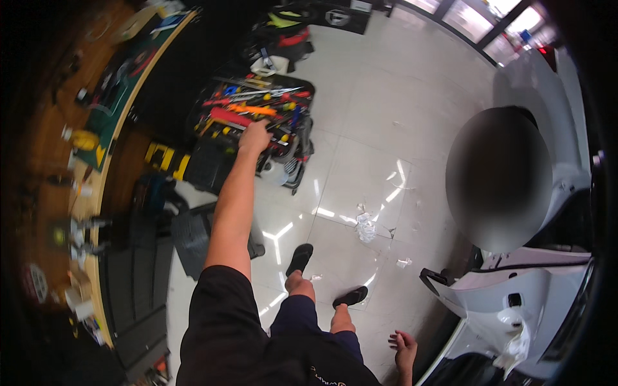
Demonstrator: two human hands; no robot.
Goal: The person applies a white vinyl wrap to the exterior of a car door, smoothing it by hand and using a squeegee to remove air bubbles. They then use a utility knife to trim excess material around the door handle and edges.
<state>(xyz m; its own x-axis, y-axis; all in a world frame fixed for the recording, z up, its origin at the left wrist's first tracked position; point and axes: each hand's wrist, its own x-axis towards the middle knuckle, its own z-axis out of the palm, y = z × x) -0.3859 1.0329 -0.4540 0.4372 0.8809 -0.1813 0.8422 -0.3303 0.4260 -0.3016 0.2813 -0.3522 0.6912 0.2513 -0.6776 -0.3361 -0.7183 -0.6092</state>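
Observation:
My left arm stretches forward, and my left hand (255, 137) is over the near part of a tool cart (310, 90) heaped with hand tools. Its fingers point down among the tools and are too small and blurred to show whether they grip anything. Just beyond the hand lies a long red tool (230, 117), with an orange-handled tool (253, 110) behind it. Screwdrivers and pliers with red, yellow and blue handles surround them. Low on the right, my right hand (403, 347) hangs beside my leg, its fingers loosely bent and apart, holding nothing.
A workbench (106, 151) runs along the left, with a yellow-and-black case (166, 159) beside it. A dark box (193, 238) stands on the floor near my feet. Crumpled clear plastic (365, 228) litters the tiles. To the right is an opened white car body (489, 289), partly hidden by a blurred oval.

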